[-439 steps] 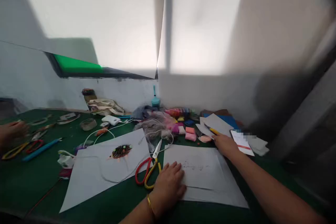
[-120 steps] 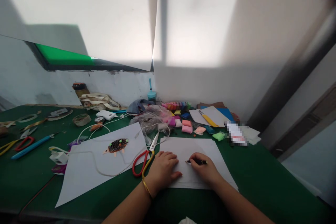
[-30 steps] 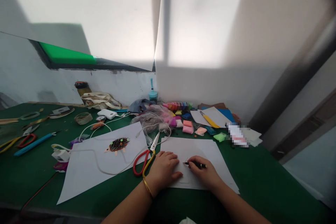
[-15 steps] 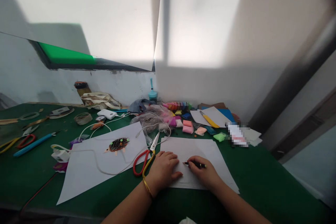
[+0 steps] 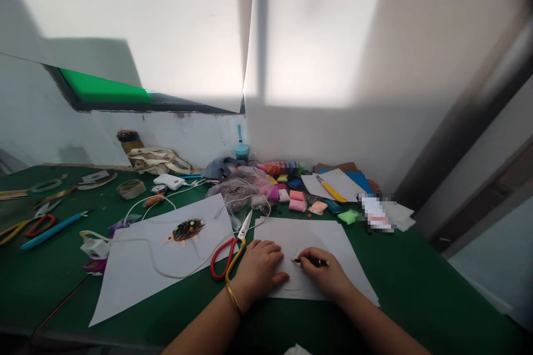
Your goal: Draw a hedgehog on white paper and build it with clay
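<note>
The right hand (image 5: pixel 322 274) pinches a thin black pen (image 5: pixel 310 260) on the white paper sheet (image 5: pixel 333 244); the left hand (image 5: pixel 258 269) lies flat, fingers spread, on that sheet's left edge.

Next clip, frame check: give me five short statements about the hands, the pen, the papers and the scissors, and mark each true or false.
1. The right hand holds a dark pen with its tip on the white sheet. True.
2. The left hand grips the red-and-yellow scissors. False: it lies flat on the white sheet's left edge; the scissors lie beside it, untouched.
3. A small dark hedgehog-like figure sits on the larger sheet to the left. True.
4. The yellow-handled knife lies under the right hand. False: it lies farther back, on paper near the wall.
5. The table has a green surface. True.
</note>
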The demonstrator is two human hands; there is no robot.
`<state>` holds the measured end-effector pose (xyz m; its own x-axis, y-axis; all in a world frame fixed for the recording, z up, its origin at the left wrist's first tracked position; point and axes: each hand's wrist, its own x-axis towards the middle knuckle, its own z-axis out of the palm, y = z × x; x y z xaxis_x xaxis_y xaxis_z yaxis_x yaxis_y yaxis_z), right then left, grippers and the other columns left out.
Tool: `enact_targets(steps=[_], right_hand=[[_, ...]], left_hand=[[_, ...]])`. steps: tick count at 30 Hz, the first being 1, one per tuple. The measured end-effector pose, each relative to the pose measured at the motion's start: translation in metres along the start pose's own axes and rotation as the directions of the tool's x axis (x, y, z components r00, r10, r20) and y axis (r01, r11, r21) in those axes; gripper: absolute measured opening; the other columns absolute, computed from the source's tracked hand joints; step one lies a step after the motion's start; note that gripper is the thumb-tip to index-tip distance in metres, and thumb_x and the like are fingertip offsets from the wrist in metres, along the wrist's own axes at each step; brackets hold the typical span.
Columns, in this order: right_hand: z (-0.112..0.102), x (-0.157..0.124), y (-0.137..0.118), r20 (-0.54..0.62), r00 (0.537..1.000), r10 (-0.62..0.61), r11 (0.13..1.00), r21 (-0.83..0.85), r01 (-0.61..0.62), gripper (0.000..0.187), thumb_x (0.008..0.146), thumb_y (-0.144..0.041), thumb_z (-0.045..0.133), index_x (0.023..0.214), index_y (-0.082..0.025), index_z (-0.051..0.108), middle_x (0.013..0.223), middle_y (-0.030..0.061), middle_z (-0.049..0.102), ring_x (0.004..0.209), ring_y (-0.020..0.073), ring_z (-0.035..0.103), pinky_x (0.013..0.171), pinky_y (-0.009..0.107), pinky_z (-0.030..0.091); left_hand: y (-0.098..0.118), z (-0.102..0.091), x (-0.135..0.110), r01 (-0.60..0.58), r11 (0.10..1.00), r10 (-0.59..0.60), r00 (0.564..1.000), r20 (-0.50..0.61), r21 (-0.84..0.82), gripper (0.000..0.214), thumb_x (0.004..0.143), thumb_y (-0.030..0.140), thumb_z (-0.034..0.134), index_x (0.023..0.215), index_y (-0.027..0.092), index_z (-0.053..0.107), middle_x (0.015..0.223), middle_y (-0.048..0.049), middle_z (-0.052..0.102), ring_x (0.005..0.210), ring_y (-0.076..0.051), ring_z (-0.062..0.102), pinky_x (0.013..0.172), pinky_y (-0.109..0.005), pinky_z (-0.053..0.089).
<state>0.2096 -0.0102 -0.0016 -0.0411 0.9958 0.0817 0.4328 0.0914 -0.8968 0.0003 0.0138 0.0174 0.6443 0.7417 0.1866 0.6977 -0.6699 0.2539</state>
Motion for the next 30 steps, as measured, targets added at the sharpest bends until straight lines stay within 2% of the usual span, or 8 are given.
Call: enact_targets(steps=[12,18,30], right_hand=[[-0.003,-0.001,0.007,-0.027,1.0,0.012,1.0,0.011,-0.012,0.021,0.076,-0.035,0.056,0.075,-0.021,0.071,0.078,0.0031,0.072,0.074,0.0208,0.064,0.07,0.03,0.048],[-0.008,-0.004,0.008,-0.049,0.998,0.034,0.999,0.013,-0.034,0.021,0.075,-0.036,0.056,0.074,-0.022,0.071,0.081,0.0037,0.073,0.081,0.0231,0.065,0.075,0.031,0.049],[-0.014,-0.005,0.009,-0.071,0.996,0.057,0.998,0.003,-0.057,0.021,0.077,-0.035,0.053,0.075,-0.021,0.068,0.081,0.0035,0.071,0.082,0.0231,0.063,0.076,0.032,0.047]], left_hand=[[-0.001,0.0,0.0,-0.007,1.0,0.007,1.0,-0.005,-0.007,0.037,0.076,0.046,0.071,0.107,0.027,0.065,0.121,-0.0029,0.062,0.116,-0.026,0.051,0.104,-0.043,0.028],[-0.002,0.001,0.0,-0.011,1.0,0.011,1.0,-0.004,-0.015,0.039,0.075,0.047,0.071,0.108,0.028,0.065,0.122,-0.0021,0.062,0.117,-0.025,0.05,0.104,-0.043,0.029],[-0.001,0.001,0.0,0.007,1.0,-0.007,1.0,0.008,-0.015,0.04,0.076,0.048,0.07,0.11,0.028,0.065,0.123,-0.0033,0.061,0.117,-0.026,0.05,0.105,-0.044,0.028]])
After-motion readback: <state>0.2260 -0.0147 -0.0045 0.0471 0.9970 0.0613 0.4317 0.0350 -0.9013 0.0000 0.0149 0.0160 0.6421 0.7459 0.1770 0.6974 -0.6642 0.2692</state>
